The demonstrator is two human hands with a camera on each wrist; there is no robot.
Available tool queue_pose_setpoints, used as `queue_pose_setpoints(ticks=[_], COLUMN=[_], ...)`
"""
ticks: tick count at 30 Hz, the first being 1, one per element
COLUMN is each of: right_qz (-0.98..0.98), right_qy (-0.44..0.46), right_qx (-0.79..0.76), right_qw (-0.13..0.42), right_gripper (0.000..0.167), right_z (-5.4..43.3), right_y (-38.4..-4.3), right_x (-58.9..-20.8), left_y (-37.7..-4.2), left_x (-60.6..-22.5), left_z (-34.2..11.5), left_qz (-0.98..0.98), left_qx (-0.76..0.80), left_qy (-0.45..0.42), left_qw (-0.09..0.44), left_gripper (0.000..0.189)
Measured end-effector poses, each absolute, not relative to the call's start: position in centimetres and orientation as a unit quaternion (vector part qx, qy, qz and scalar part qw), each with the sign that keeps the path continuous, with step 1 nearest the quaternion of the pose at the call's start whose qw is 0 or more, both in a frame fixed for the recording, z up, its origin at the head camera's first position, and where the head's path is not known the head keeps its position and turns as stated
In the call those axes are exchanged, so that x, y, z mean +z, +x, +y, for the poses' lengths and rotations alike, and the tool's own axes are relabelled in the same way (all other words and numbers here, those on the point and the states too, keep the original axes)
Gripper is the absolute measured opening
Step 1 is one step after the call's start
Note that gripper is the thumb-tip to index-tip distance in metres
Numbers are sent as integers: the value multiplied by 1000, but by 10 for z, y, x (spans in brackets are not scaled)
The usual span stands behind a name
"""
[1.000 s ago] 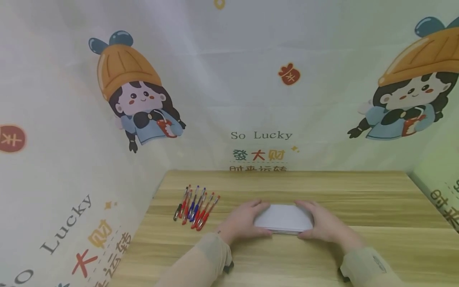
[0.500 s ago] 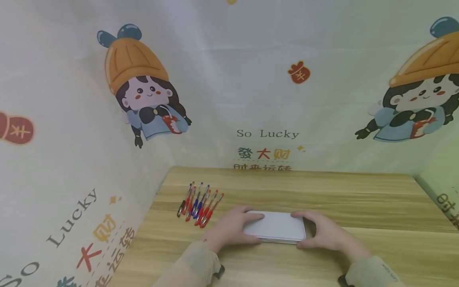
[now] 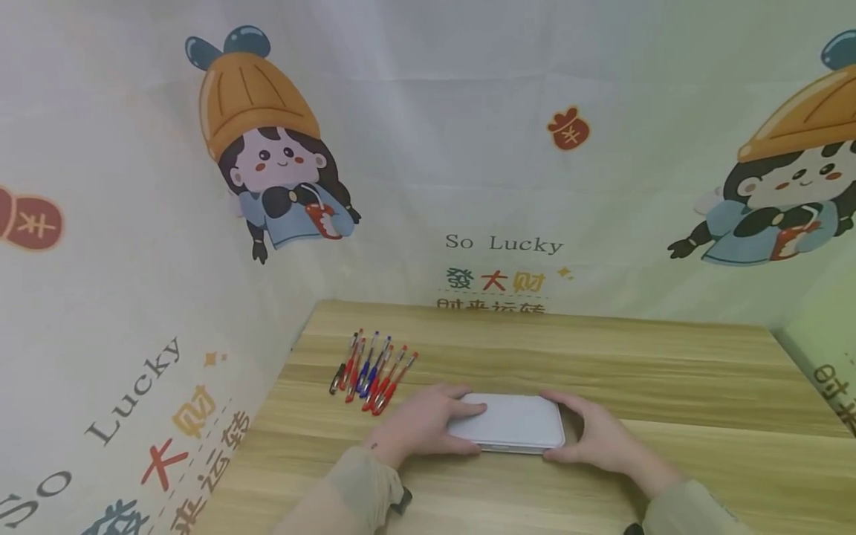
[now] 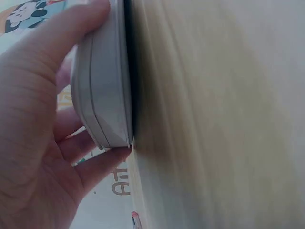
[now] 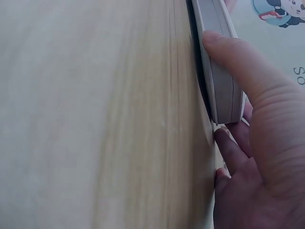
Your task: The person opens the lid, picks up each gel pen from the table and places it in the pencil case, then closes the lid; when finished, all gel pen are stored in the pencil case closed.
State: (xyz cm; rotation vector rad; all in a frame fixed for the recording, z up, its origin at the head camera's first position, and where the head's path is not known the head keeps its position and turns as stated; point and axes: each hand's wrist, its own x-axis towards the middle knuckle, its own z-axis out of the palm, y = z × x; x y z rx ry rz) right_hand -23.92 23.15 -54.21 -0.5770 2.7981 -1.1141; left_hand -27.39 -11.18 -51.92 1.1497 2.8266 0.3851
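A flat white rectangular case with rounded corners lies on the wooden table in front of the person. Its side wall shows a seam running along it in the left wrist view. The left hand grips the case's left end, thumb at the near side, one finger across the top and others behind. At the right end, the right hand holds the case between a thumb on the near side and fingers at the far corner. The palm of the right hand stands apart from the case's end.
Several capped pens, red, blue and black, lie side by side on the table, left of the case. A printed cloth backdrop with cartoon figures hangs behind the table and along its left side.
Both hands have shifted the case left and a little nearer the person. A finger of the left hand now lies across its top. The head view has turned slightly; the pens lie as before.
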Motion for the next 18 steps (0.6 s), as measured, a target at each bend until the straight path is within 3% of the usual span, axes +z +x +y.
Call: queue_pose_setpoints(ticks=[12,18], right_qz=[915,906], right_qy=[-178,-196], right_qx=[-359,-372], right_qw=[50,38], right_gripper=[104,106], right_z=[232,232], right_y=[-240,-239], right_x=[-541,-541], left_y=[-282,-293], left_x=[-512,-502], left_z=[-112,-116], left_qz=[913,897], left_qx=[179,276], left_qy=[354,311], left_qw=[89,151], left_gripper=[69,55])
